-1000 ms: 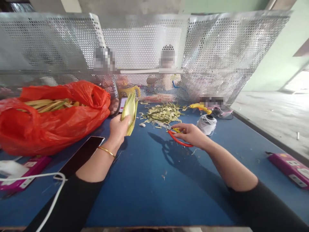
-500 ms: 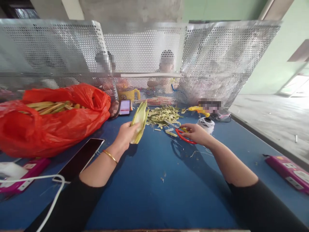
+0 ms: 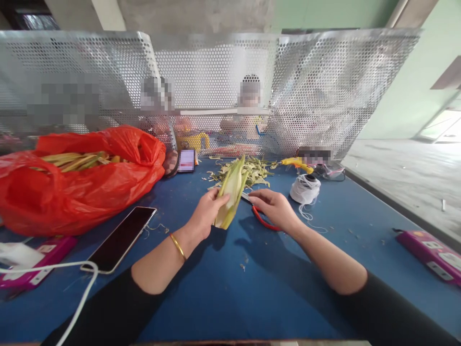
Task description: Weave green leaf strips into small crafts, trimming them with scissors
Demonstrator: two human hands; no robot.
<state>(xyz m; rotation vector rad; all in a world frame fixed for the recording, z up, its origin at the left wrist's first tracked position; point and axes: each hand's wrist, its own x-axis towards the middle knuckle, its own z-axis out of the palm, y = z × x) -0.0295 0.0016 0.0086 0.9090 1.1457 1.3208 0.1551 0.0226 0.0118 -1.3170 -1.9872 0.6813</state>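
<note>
Husk [image 3: 233,190], leaf-like and layered, showed a pale, near-white inner face bordered by yellow-green edges; upper end tapered, lower end blunt. It stood tilted above the blue table [image 3: 216,298], its lower part clamped between thumb and fingers of the left hand [image 3: 209,211]. Right hand [image 3: 275,209], apart from the left, gripped red-handled scissors [image 3: 262,221], blades just beside the husk's right edge; contact could not be told.
</note>
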